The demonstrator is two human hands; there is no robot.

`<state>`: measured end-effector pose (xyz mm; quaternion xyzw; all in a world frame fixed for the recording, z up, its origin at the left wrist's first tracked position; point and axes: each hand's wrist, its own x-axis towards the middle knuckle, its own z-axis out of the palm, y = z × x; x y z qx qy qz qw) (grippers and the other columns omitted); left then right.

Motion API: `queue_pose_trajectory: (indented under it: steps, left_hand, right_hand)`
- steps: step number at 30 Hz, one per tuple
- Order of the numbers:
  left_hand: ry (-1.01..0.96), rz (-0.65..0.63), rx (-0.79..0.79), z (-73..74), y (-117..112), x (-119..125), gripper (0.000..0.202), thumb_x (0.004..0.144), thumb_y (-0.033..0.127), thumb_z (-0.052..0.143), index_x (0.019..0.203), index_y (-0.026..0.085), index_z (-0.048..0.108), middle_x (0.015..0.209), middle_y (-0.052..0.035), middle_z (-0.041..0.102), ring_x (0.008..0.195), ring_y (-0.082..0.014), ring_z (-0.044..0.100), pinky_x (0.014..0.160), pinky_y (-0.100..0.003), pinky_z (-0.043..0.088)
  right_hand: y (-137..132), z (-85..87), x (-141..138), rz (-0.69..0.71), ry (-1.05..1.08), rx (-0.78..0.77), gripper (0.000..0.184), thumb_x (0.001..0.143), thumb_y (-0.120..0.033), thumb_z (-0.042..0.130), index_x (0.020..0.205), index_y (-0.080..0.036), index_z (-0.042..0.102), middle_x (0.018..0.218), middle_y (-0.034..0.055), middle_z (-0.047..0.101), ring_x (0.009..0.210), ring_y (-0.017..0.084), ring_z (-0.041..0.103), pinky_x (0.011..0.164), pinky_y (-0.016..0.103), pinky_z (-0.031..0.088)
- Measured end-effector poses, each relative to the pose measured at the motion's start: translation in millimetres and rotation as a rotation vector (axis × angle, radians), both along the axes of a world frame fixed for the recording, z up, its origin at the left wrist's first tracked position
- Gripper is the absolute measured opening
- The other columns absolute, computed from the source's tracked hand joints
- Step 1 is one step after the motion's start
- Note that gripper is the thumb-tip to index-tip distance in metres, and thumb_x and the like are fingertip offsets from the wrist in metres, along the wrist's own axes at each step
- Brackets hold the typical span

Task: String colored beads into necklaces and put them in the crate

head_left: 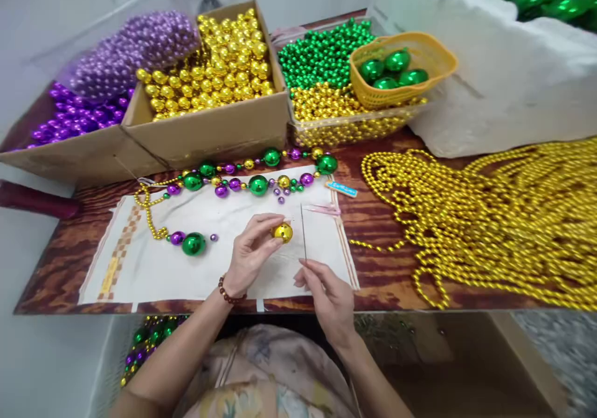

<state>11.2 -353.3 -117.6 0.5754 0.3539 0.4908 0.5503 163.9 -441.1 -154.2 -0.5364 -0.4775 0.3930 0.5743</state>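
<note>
My left hand (252,253) pinches a large gold bead (283,232) between thumb and fingertips above a white cloth (153,269). My right hand (326,293) pinches the lower end of a long thin needle (303,234) that stands upright just right of the bead. A strand of green, purple and gold beads (242,181) curves across the cloth's far side, its end lying at a big green bead (193,244) on the left.
Cardboard boxes of purple beads (84,116) and gold beads (214,63) stand at the back. A clear tub (345,129) holds green and gold beads under a yellow basket (405,69) of green balls. Gold bead strings (504,219) pile on the right. Pink scissors (321,209) lie by the cloth.
</note>
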Motion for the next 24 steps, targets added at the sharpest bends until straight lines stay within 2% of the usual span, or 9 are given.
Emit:
queue_pose_trajectory:
  steps: [5,11,16,24]
  left_hand:
    - [-0.121,0.105,-0.069,0.3,19.6,-19.7,0.030,0.084,0.026,0.073,0.114,0.026,0.075,0.122,-0.0083,0.063,0.111,-0.0224,0.065,0.099,-0.037,0.052]
    - [-0.380,0.149,-0.281,11.5,37.8,-28.4,0.028,0.078,0.031,0.080,0.105,0.026,0.077,0.115,-0.0065,0.071,0.105,-0.0235,0.070,0.101,-0.042,0.051]
    - [-0.439,0.139,-0.362,17.1,40.5,-30.0,0.029,0.076,0.033,0.081,0.103,0.023,0.077,0.115,-0.0074,0.073,0.109,-0.0261,0.069,0.104,-0.047,0.049]
    - [-0.481,0.098,-0.402,16.6,38.7,-29.1,0.030,0.077,0.033,0.080,0.105,0.021,0.076,0.110,-0.0082,0.074,0.110,-0.0274,0.069,0.102,-0.046,0.051]
  right_hand:
    - [0.4,-9.1,-12.1,0.094,-0.149,0.028,0.018,0.096,-0.021,0.054,0.104,-0.019,0.070,0.071,0.0004,0.069,0.059,0.013,0.067,0.057,0.025,0.058]
    - [-4.4,-16.0,-18.7,0.156,-0.202,0.035,0.019,0.096,-0.018,0.052,0.104,-0.019,0.070,0.069,0.0010,0.068,0.057,0.014,0.066,0.052,0.023,0.055]
    - [-2.7,-14.5,-20.6,0.164,-0.233,0.009,0.019,0.096,-0.019,0.052,0.104,-0.019,0.070,0.069,0.0013,0.067,0.057,0.014,0.065,0.054,0.024,0.055]
    - [0.9,-12.7,-24.5,0.159,-0.233,-0.002,0.019,0.096,-0.020,0.052,0.102,-0.019,0.070,0.067,0.0000,0.066,0.055,0.013,0.064,0.057,0.025,0.056]
